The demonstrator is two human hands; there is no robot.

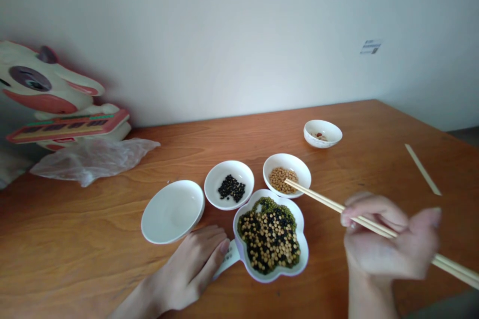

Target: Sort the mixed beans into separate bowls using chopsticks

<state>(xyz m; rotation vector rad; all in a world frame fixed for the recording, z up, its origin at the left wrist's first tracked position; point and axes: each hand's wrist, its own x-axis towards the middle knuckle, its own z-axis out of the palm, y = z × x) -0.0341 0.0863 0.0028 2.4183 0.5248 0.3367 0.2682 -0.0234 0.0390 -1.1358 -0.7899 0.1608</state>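
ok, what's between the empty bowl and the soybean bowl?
Head view: the black-bean bowl sits between the empty bowl and the soybean bowl; nothing else there. Chopsticks in the right hand reach over the soybean bowl.

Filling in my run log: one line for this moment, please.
right hand: holds chopsticks, tips over soybean bowl | left hand: rests on table beside mixed-bean dish

5 bowls (172, 212), 1 pr chopsticks (318, 198)
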